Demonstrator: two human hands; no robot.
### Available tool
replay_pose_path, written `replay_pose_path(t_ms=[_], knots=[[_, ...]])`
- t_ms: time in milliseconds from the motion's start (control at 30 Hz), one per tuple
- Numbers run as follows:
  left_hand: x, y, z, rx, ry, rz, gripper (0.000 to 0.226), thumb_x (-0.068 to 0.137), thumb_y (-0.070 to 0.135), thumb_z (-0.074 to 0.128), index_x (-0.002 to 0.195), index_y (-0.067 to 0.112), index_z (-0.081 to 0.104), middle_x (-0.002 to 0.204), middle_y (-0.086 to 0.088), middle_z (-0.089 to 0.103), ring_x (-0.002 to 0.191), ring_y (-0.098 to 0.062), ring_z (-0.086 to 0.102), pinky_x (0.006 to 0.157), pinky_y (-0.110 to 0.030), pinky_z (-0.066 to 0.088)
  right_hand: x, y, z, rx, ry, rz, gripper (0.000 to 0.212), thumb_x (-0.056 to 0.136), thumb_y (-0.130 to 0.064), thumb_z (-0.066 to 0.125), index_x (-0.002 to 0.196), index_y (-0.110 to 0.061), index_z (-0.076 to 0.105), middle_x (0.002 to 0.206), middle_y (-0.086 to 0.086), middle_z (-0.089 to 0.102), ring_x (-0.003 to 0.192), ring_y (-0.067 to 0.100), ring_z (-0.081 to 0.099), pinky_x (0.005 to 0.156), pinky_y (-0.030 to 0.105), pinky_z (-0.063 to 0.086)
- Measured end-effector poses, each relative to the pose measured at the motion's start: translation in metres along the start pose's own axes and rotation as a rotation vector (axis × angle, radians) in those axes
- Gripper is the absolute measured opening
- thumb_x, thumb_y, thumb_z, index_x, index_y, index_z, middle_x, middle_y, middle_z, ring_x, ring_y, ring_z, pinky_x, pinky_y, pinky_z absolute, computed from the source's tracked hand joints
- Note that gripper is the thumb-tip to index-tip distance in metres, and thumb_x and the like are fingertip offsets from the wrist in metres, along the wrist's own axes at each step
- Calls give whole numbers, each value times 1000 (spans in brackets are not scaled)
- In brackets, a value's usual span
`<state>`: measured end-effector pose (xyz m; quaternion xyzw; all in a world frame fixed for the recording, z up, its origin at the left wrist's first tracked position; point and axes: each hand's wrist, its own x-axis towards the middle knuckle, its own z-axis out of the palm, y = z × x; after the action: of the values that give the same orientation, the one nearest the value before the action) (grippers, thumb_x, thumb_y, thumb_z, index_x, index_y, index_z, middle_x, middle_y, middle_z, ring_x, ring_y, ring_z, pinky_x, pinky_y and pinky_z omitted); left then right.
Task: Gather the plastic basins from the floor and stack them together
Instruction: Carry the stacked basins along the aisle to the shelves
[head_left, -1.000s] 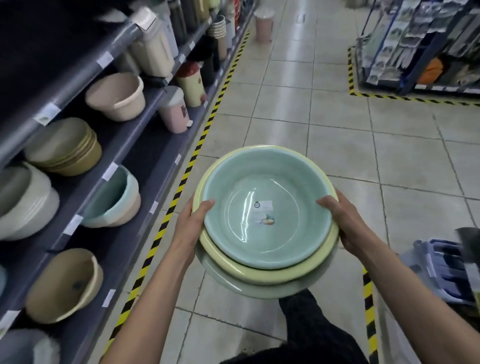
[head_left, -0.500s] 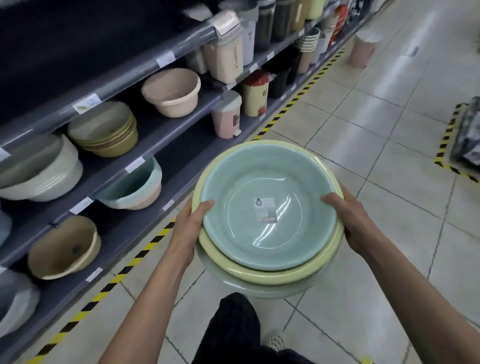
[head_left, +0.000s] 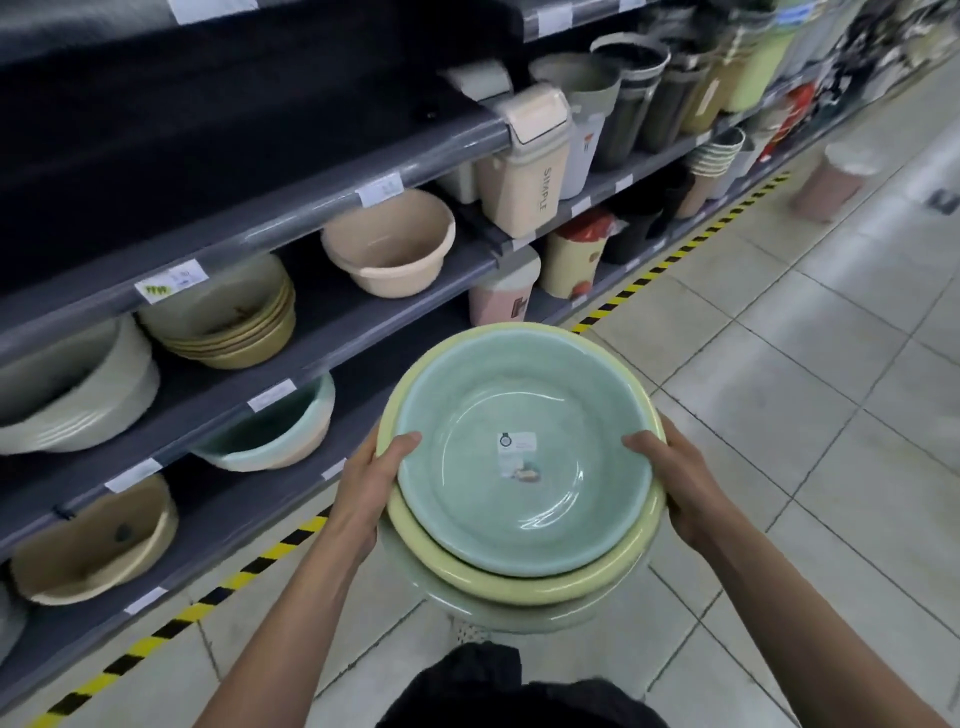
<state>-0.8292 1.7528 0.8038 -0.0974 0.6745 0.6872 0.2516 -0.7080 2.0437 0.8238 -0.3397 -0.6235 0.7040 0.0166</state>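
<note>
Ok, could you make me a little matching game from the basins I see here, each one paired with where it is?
Things:
1 teal basin
2 yellow basin
3 beige basin
4 grey-green basin

Places:
a lowest of those held
b on a shelf, not stacked
c innermost of those that the left hand and right hand grip
d nested directly under the teal basin

Pairs: 1-c; 2-d; 3-b; 4-a.
</note>
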Motion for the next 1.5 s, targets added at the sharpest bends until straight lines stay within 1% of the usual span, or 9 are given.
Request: replay_pose_path(t_ms=[267,400,633,833,933,1033,1200,1333,1500], knots=[[78,28,23,-113,181,4,31,86,28,70,116,33,67,104,7,76,96,-18,72,90,-44,56,130,-53,17,-95,-153,14,44,84,-18,63,123,-38,62,111,3,73,98,29,71,78,45,59],[115,31,43,-182,293,-11,29,87,26,69,113,37,67,100,9,76,90,-14,73,80,-37,57,207,-68,24,-118,-245,58,39,85,-15,63,119,-35,65,108,5,73,98,31,70,78,45,58],[185,38,91,-275,509,-92,32,85,28,72,115,38,68,104,6,76,92,-17,73,82,-39,57,343,-98,33,-184,-438,156,37,88,-11,61,119,-31,65,110,7,73,98,30,70,76,43,57],[247,25,113,-340,577,-132,37,86,20,71,121,33,66,108,2,75,97,-21,72,80,-37,58,433,-99,45,-265,-457,204,42,86,-8,62,115,-37,66,107,3,74,96,28,70,79,44,57],[281,1,110,-327,592,-145,34,83,24,74,114,38,69,113,0,73,100,-23,71,88,-45,56,466,-81,54,-305,-445,199,46,86,-7,61,119,-38,65,108,0,73,98,27,69,77,43,57],[318,-34,98,-310,569,-165,41,75,31,75,115,37,69,119,-2,70,105,-24,69,93,-49,54,494,-44,60,-329,-419,202,48,87,-7,60,119,-41,64,110,0,72,101,30,67,83,51,57],[377,-109,71,-309,560,-195,50,71,34,79,119,39,67,126,0,66,108,-22,68,96,-49,53,536,36,75,-315,-360,233,50,89,-4,57,124,-39,63,109,-2,73,99,26,68,76,42,55],[423,-163,53,-307,581,-198,45,83,23,75,124,38,64,129,1,64,108,-18,69,98,-46,52,571,100,92,-292,-328,237,49,89,0,55,124,-32,65,114,4,72,104,33,66,87,51,55],[480,-231,34,-232,598,-123,41,88,17,70,122,40,64,128,6,62,111,-12,65,97,-42,52,625,172,116,-303,-349,210,49,90,4,50,120,-31,67,116,9,70,103,34,64,85,54,53]])
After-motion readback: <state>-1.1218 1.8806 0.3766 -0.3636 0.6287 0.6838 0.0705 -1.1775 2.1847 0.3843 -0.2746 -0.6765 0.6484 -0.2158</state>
